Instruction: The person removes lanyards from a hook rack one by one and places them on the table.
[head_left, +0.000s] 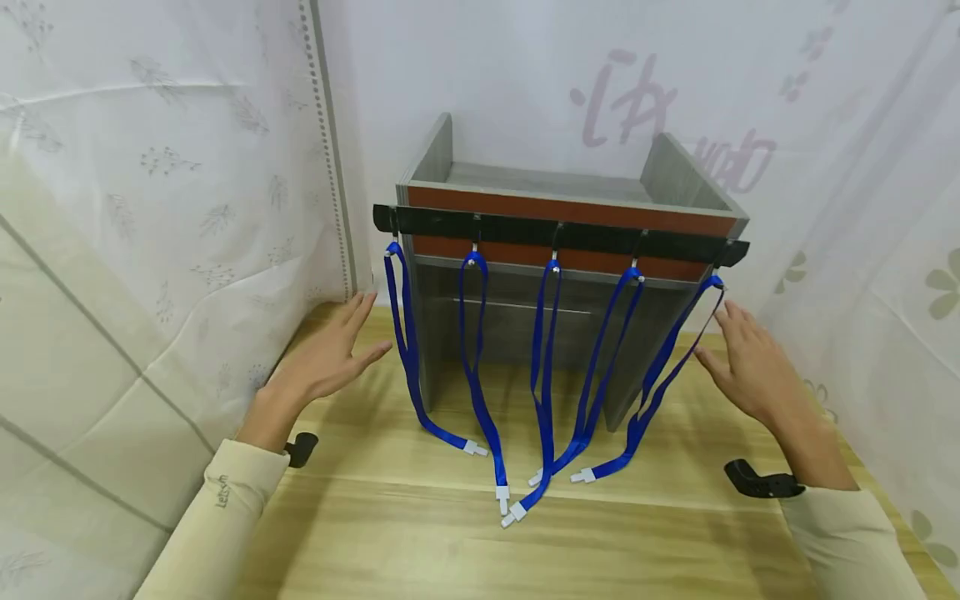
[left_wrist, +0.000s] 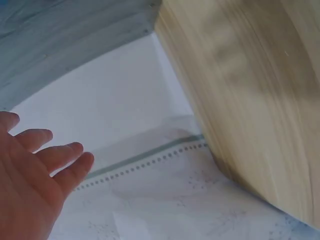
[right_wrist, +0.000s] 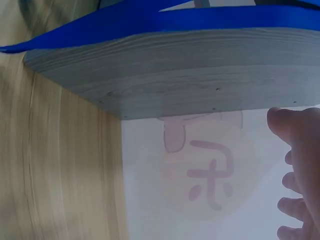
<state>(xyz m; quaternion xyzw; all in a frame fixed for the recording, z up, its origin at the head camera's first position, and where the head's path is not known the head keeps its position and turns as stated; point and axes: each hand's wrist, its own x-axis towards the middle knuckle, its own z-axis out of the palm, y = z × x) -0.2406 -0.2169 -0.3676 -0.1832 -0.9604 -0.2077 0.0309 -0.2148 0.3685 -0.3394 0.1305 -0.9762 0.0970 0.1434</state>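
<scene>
Several blue lanyards [head_left: 547, 358] with white plastic clips [head_left: 502, 498] hang by their loops from hooks on a black rail [head_left: 517, 227]. The rail runs across the front of a grey wooden shelf unit [head_left: 652, 333]. Beside the leftmost lanyard, my left hand [head_left: 322, 354] holds nothing, its fingers extended. My right hand [head_left: 750, 367] is at the far right, fingers spread near the rightmost lanyard [head_left: 660, 387]. In the right wrist view, that blue strap [right_wrist: 200, 20] crosses the unit's grey side panel [right_wrist: 210, 70], with the thumb at the panel's edge.
The unit stands on a light wooden table [head_left: 420, 533], and the lanyards' lower ends trail onto it. Behind hangs a white printed curtain [head_left: 510, 75], with another patterned curtain [head_left: 187, 167] along the left. A reddish-brown strip [head_left: 570, 208] lines the unit's front.
</scene>
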